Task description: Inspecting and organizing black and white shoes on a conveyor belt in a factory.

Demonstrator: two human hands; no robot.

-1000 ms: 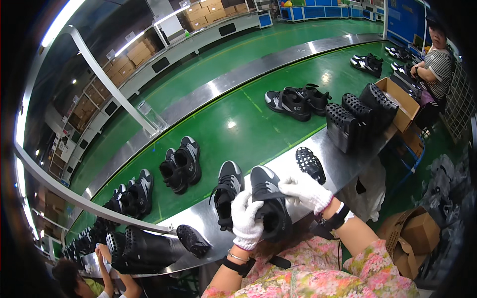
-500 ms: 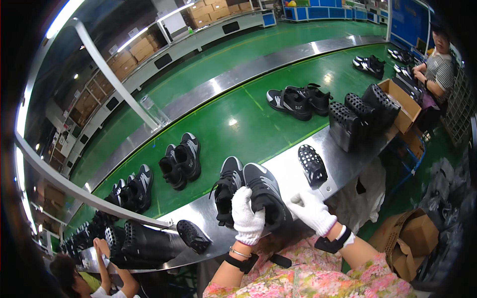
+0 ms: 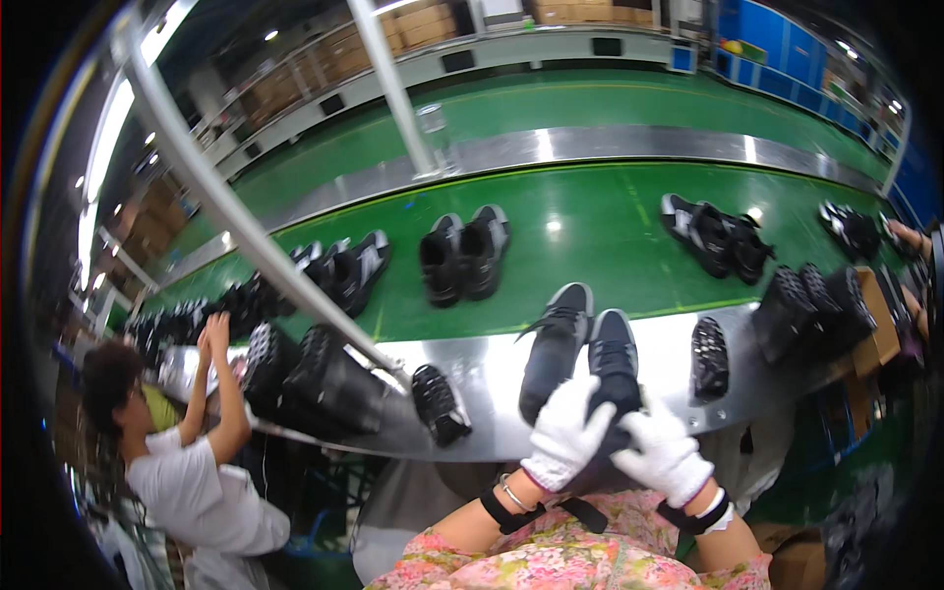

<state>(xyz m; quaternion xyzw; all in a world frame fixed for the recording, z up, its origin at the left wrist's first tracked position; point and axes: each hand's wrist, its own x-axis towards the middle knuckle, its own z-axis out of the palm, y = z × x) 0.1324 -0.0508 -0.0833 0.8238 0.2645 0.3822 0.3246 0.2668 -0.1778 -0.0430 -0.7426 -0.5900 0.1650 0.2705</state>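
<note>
A pair of black and grey lace-up sneakers stands on the metal bench edge before me, toes pointing away. My left hand [image 3: 570,433], in a white knit glove, is closed around the heel side of the right sneaker [image 3: 614,349]. My right hand [image 3: 663,454], gloved likewise, has its fingers curled against the other side of that sneaker's heel opening. The two hands partly hide the heel. Close by on the left stands the other sneaker [image 3: 556,349], its laces loose, with neither hand holding it.
Black studded, shoe-sized pieces lie left [image 3: 440,405] and right [image 3: 710,359] of the pair. Taller black studded blocks [image 3: 339,388] stand further left. Several sneakers [image 3: 464,254] rest on the green belt [image 3: 570,221]. A slanted white post [image 3: 265,246] rises at left. A co-worker [image 3: 197,462] is at left.
The view has turned right, so the scene sits further left or lower. My right hand has come in from beside the pair to the right sneaker's heel; my left hand stays on that sneaker.
</note>
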